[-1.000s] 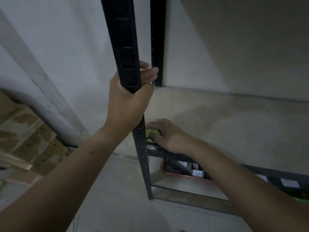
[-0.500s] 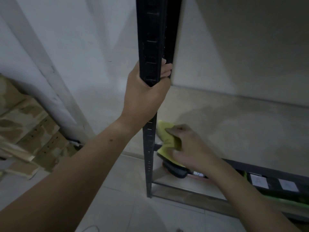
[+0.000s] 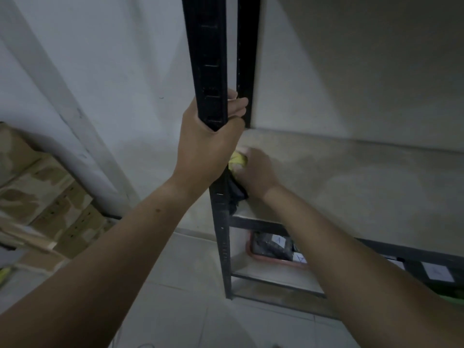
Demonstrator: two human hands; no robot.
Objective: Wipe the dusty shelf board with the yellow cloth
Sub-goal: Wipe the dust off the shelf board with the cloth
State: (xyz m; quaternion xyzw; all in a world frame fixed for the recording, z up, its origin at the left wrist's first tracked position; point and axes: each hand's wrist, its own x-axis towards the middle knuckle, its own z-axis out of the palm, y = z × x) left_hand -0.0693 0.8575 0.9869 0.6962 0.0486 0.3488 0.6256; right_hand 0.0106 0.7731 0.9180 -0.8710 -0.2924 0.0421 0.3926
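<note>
At centre frame, the left hand has its fingers curled tight round the black upright post. Just right of it, the right hand clutches the bunched yellow cloth at the shelf board's left edge. The board's pale surface stretches on to the right of the frame.

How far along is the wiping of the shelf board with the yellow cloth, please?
Done: the yellow cloth is on the shelf board, at its left end. In hand: the right hand holds it bunched against the board beside the black post, which the left hand grips. Left: the stretch of board to the right looks dull and dusty, with no clearly wiped streak.
</note>
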